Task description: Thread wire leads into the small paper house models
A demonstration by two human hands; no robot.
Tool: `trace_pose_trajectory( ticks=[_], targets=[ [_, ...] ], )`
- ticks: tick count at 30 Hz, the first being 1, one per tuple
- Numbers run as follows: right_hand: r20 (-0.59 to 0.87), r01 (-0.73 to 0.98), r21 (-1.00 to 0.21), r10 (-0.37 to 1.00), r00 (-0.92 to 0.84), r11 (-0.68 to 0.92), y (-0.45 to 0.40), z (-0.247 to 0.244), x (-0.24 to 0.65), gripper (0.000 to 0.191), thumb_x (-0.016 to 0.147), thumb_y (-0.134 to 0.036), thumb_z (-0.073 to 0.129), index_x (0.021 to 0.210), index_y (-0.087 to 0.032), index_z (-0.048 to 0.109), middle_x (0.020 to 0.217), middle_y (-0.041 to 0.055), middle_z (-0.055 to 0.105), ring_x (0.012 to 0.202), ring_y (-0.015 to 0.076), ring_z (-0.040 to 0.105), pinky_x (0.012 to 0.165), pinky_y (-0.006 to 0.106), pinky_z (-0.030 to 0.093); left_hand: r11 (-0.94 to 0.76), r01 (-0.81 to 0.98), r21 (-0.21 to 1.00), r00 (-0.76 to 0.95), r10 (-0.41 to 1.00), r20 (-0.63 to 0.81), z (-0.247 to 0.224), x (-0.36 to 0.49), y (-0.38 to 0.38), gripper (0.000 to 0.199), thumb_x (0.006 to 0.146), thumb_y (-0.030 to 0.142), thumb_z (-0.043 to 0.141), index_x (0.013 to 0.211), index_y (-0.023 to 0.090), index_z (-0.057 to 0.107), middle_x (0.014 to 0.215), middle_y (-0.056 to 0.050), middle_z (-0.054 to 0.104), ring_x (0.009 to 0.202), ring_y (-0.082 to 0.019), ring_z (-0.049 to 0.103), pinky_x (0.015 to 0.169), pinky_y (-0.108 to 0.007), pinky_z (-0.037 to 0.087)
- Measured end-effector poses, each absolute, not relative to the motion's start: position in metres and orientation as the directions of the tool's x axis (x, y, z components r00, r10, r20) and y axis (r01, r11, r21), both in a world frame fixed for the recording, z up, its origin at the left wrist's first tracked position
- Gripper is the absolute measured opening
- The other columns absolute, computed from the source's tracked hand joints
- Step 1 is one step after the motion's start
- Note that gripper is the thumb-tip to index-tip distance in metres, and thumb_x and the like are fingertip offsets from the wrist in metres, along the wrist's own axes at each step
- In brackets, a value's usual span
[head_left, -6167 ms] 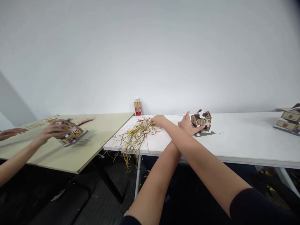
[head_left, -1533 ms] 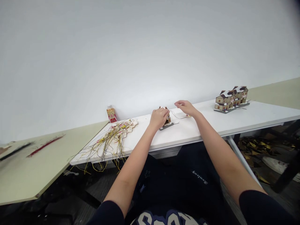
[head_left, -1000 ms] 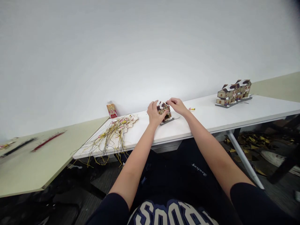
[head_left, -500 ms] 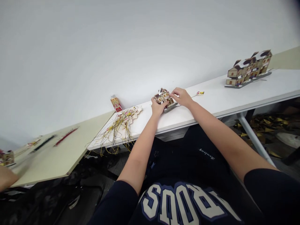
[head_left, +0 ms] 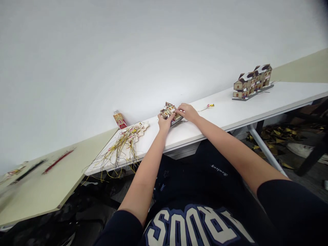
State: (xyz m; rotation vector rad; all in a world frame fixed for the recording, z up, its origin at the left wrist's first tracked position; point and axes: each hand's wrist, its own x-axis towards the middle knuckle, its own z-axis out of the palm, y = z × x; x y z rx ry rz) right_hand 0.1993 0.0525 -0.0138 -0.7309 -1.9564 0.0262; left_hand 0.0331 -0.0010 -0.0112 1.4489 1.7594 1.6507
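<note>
A small model house (head_left: pixel 169 109) with a peaked roof and a grey base stands tilted in view on the white table (head_left: pixel 217 114). Fingers and thumb of my left hand (head_left: pixel 164 122) hold it at its left side and front. My right hand (head_left: pixel 188 112) pinches at the house's right side; whether a small part is between the fingertips is too small to tell. Right of my right hand lies a small red, white and yellow piece (head_left: pixel 210 106) with a thin wire.
Left on the white table lies a pile of wired pieces (head_left: pixel 128 136), with a carton (head_left: pixel 120 119) behind. Finished-looking model houses (head_left: pixel 252 82) stand at the right. A cream table (head_left: pixel 58 171) holds red (head_left: pixel 58 160) and black (head_left: pixel 30 170) bundles.
The camera view has shifted, so the table's objects sit further left in view. Both hands remain at the house. The other person's arm at the left edge is out of view.
</note>
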Motion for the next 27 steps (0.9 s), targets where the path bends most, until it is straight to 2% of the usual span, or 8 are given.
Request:
trace_pose_trajectory(
  ticks=[4, 6, 11, 17, 22, 27],
  targets=[
    [0.867, 0.567, -0.322, 0.477, -0.146, 0.759, 0.051, -0.016, 0.198, 0.031, 0.097, -0.038, 0.043, 0.086, -0.019, 0.065, 0.088, 0.0092, 0.061, 0.081, 0.0215, 0.054, 0.072, 0.032, 0.039, -0.199, 0.429, 0.881, -0.423, 0.817, 0.391, -0.012, 0.033, -0.001, 0.074, 0.059, 0.051, 0.083, 0.116, 0.020, 0.048, 0.118, -0.011, 0.065, 0.107, -0.023, 0.063, 0.094, -0.034, 0.046],
    [0.874, 0.610, -0.301, 0.468, -0.132, 0.733, 0.049, -0.017, 0.196, 0.030, 0.098, -0.037, 0.042, 0.088, -0.019, 0.065, 0.090, 0.0099, 0.061, 0.081, 0.0216, 0.054, 0.071, 0.032, 0.038, -0.194, 0.432, 0.881, -0.426, 0.817, 0.389, -0.012, 0.033, -0.001, 0.074, 0.059, 0.052, 0.083, 0.115, 0.020, 0.048, 0.118, -0.011, 0.065, 0.107, -0.023, 0.063, 0.094, -0.034, 0.046],
    [0.820, 0.610, -0.193, 0.468, -0.331, 0.769, 0.045, -0.017, 0.188, 0.025, 0.096, -0.031, 0.045, 0.088, -0.018, 0.065, 0.093, 0.0091, 0.062, 0.081, 0.0199, 0.055, 0.069, 0.029, 0.039, -0.145, 0.464, 0.874, -0.438, 0.820, 0.368, -0.011, 0.031, -0.002, 0.073, 0.059, 0.057, 0.080, 0.114, 0.021, 0.048, 0.117, -0.012, 0.065, 0.108, -0.025, 0.062, 0.095, -0.035, 0.045],
    [0.745, 0.580, -0.246, 0.534, -0.399, 0.776, 0.049, -0.018, 0.187, 0.021, 0.093, -0.029, 0.051, 0.084, -0.018, 0.066, 0.091, 0.0078, 0.062, 0.082, 0.0191, 0.056, 0.073, 0.029, 0.039, -0.104, 0.428, 0.898, -0.482, 0.814, 0.324, -0.012, 0.030, 0.003, 0.069, 0.063, 0.060, 0.077, 0.112, 0.021, 0.049, 0.118, -0.012, 0.065, 0.109, -0.025, 0.062, 0.095, -0.035, 0.045],
    [0.671, 0.600, -0.262, 0.590, -0.449, 0.755, 0.046, -0.017, 0.190, 0.022, 0.091, -0.031, 0.053, 0.079, -0.020, 0.067, 0.089, 0.0062, 0.063, 0.079, 0.0184, 0.055, 0.069, 0.029, 0.037, -0.171, 0.470, 0.866, -0.439, 0.806, 0.398, -0.011, 0.031, 0.000, 0.072, 0.064, 0.055, 0.078, 0.119, 0.020, 0.048, 0.121, -0.013, 0.064, 0.111, -0.024, 0.062, 0.096, -0.034, 0.045],
    [0.631, 0.613, -0.241, 0.601, -0.490, 0.752, 0.034, -0.013, 0.192, 0.025, 0.093, -0.030, 0.047, 0.086, -0.021, 0.069, 0.094, 0.0061, 0.065, 0.081, 0.0185, 0.056, 0.066, 0.029, 0.036, -0.187, 0.471, 0.862, -0.433, 0.803, 0.410, -0.012, 0.031, 0.001, 0.071, 0.065, 0.053, 0.078, 0.120, 0.020, 0.047, 0.120, -0.012, 0.065, 0.111, -0.023, 0.062, 0.096, -0.033, 0.045]
  ],
)
